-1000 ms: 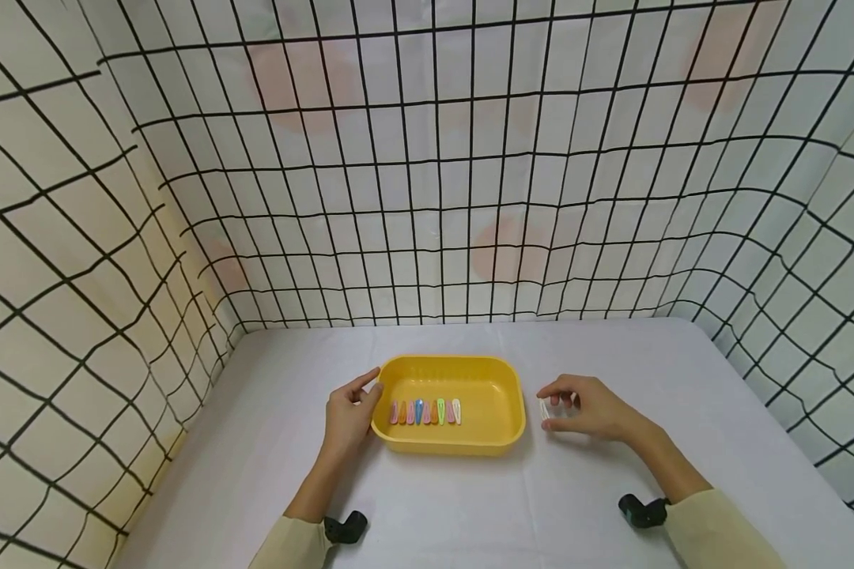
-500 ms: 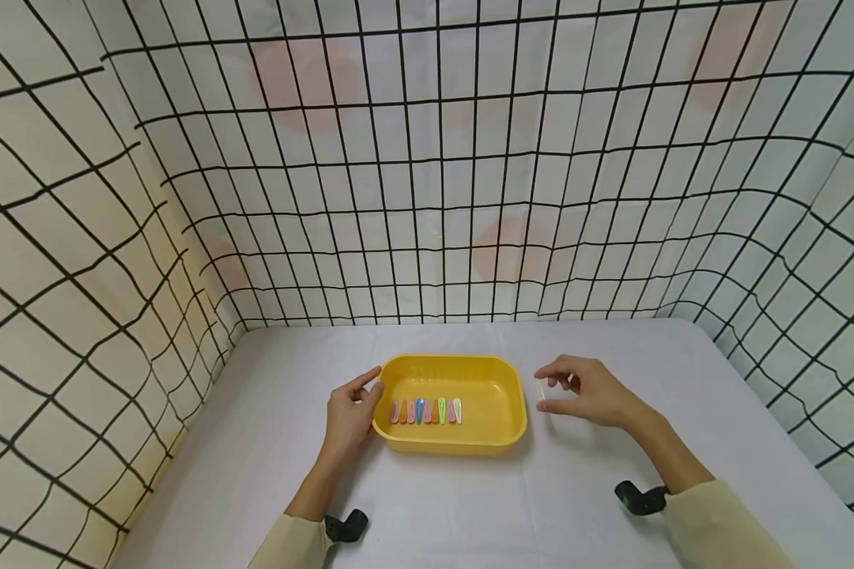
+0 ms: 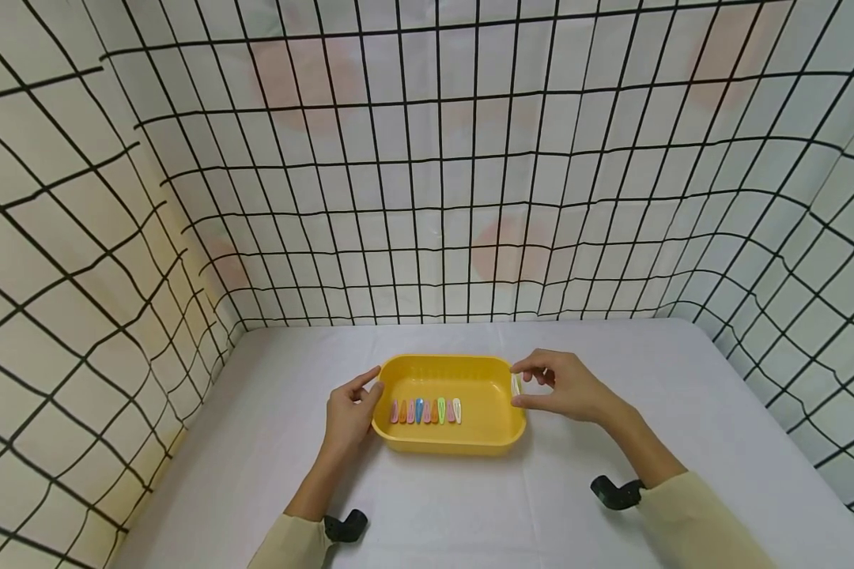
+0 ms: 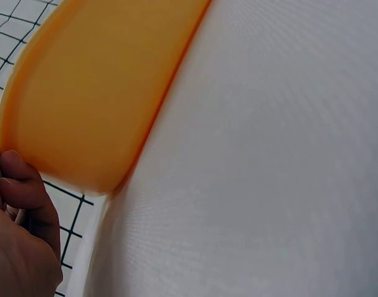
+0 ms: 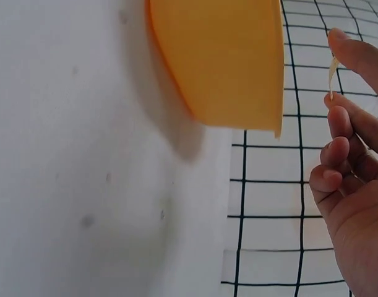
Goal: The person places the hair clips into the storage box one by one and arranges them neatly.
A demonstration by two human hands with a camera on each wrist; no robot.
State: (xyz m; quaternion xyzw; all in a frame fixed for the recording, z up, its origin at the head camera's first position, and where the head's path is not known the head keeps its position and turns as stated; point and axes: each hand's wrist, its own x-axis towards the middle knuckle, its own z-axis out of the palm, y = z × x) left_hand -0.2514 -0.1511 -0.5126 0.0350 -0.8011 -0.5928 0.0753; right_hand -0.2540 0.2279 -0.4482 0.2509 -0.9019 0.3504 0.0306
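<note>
A yellow tray (image 3: pixel 480 411) stands on the white table. In it a row of several coloured hair clips (image 3: pixel 427 412), pink, orange, blue, green and white, lies left of the middle. My left hand (image 3: pixel 349 411) holds the tray's left end by the rim; in the left wrist view its curled fingers (image 4: pixel 29 185) touch the rim's corner. Above the tray's right rim, my right hand (image 3: pixel 562 387) pinches a whitish hair clip (image 3: pixel 516 385) between thumb and forefinger. The right wrist view shows this clip edge-on (image 5: pixel 332 77), apart from the tray wall.
White cloth (image 3: pixel 455 506) covers the table around the tray. Walls with a black grid pattern (image 3: pixel 427 197) rise at the back and on both sides. A black wrist camera sits on each forearm, the left one (image 3: pixel 346 526) and the right one (image 3: pixel 617 493).
My right hand has lifted the whitish hair clip from beside the tray and carried it left, over the right rim. The left hand and the row of clips stay in place.
</note>
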